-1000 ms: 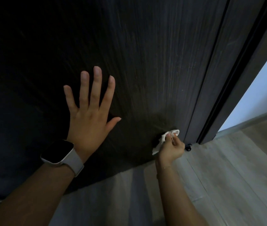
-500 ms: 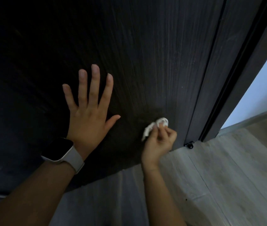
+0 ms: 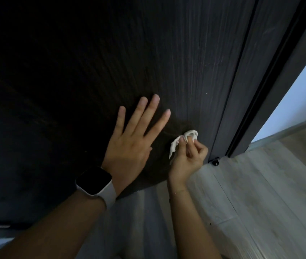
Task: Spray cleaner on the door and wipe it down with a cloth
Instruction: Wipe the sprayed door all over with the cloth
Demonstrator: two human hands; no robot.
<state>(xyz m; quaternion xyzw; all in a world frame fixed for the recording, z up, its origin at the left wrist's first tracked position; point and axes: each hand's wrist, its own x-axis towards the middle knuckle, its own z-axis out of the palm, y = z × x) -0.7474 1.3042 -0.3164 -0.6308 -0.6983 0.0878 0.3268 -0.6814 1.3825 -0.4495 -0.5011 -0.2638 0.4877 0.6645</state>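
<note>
The dark wood-grain door (image 3: 167,53) fills most of the view. The left hand (image 3: 131,141) lies flat on its lower part, fingers spread, holding nothing, a smartwatch (image 3: 94,181) on the wrist. Just right of it, the right hand (image 3: 188,157) pinches a crumpled white cloth (image 3: 183,140) against the door near its bottom edge. A small black door stop (image 3: 215,162) sits at the door's lower corner, on the pale wood-look floor (image 3: 260,202).

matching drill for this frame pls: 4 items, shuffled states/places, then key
1. left hand
2. cloth
3. watch
4. door stop

A. black, at the door's bottom corner by the floor
B. white, bunched in the right hand, against the door
C. flat on the door, fingers spread
D. on the left wrist, white band

Pairs: 1-C, 2-B, 3-D, 4-A
</note>
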